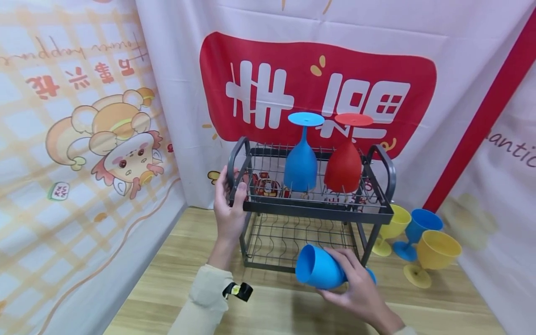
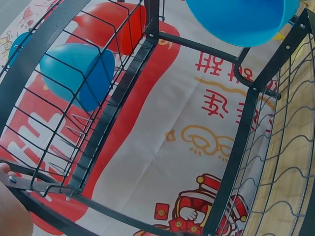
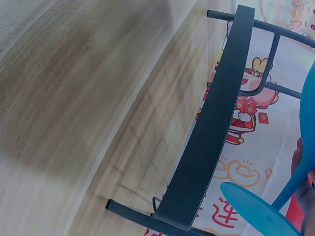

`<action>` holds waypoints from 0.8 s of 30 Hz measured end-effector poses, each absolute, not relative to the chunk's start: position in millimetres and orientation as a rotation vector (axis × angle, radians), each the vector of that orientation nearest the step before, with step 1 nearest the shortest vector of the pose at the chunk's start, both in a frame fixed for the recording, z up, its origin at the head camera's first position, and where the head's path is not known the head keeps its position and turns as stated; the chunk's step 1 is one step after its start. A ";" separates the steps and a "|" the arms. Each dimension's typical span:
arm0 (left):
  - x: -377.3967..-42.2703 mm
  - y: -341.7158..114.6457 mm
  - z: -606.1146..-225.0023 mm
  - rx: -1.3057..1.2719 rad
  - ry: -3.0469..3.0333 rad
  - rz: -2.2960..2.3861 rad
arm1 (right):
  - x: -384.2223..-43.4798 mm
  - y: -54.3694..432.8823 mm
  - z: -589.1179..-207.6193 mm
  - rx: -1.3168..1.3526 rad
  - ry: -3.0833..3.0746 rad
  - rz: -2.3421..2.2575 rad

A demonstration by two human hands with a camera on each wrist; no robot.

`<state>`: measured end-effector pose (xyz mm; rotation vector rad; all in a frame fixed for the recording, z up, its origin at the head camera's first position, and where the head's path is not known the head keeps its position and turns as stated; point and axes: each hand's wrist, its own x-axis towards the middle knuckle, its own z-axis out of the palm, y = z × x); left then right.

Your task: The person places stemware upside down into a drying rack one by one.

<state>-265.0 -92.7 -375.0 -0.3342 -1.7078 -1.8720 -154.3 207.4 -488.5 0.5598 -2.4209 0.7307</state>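
Note:
A black two-tier dish rack (image 1: 318, 212) stands on the table. My left hand (image 1: 229, 211) grips its upper left end, the thumb lying over the front corner. In front of the lower tier, my right hand (image 1: 355, 286) holds a blue goblet (image 1: 322, 270) tipped on its side, mouth to the left. In the right wrist view this goblet (image 3: 309, 118) shows its stem and round foot; in the left wrist view only its bowl (image 2: 241, 22) shows. A blue goblet (image 1: 300, 165) and a red goblet (image 1: 344, 170) rest upside down on the upper tier.
Right of the rack, a yellow goblet (image 1: 398, 222), a blue goblet (image 1: 424, 224) and an orange-yellow goblet (image 1: 437, 251) stand upright on the wooden table (image 1: 167, 284). Printed cloth (image 1: 180, 56) hangs behind and on both sides.

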 end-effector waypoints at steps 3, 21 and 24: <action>-261.7 -97.1 -380.8 -0.301 -1.709 -1.858 | -154.7 205.7 -487.6 0.567 -2.427 0.736; -205.6 -63.4 -479.3 -0.566 -2.039 -1.869 | -156.9 200.4 -479.2 0.572 -2.441 0.732; -198.2 -53.7 -476.3 -0.735 -2.209 -1.925 | -157.8 198.5 -478.2 0.575 -2.451 0.716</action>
